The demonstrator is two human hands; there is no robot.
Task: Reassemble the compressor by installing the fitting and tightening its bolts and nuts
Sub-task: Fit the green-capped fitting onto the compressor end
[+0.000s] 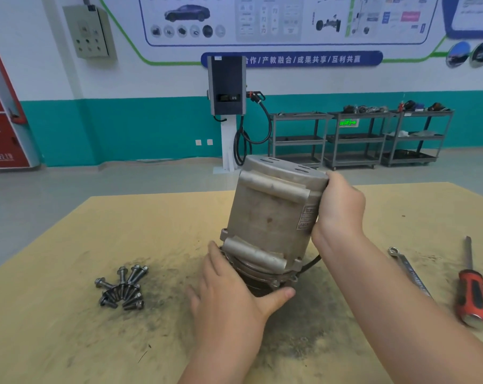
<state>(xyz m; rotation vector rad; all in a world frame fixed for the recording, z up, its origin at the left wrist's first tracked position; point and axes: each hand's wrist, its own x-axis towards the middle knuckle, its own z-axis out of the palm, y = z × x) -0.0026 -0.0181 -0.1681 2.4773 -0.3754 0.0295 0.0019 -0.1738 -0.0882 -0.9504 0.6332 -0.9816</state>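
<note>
Two hands grasp a dull grey compressor, tilted on the smudged tan table: the left hand cups its base, the right hand its top. Bolts lie left; a wrench and screwdriver right.

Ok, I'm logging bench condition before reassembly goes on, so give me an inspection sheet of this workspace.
Surface: wooden table, dark grime smeared around the work.
Job's things: compressor tilted on its lower end; bolts piled loose to its left.
Clutter: wrench and red-handled screwdriver lying at right.
Hands: left hand cups the compressor's lower end; right hand grips its upper side.
Cables: black lead trailing from the compressor's base.
Surroundings: charging post, shelf carts, wall posters.
</note>
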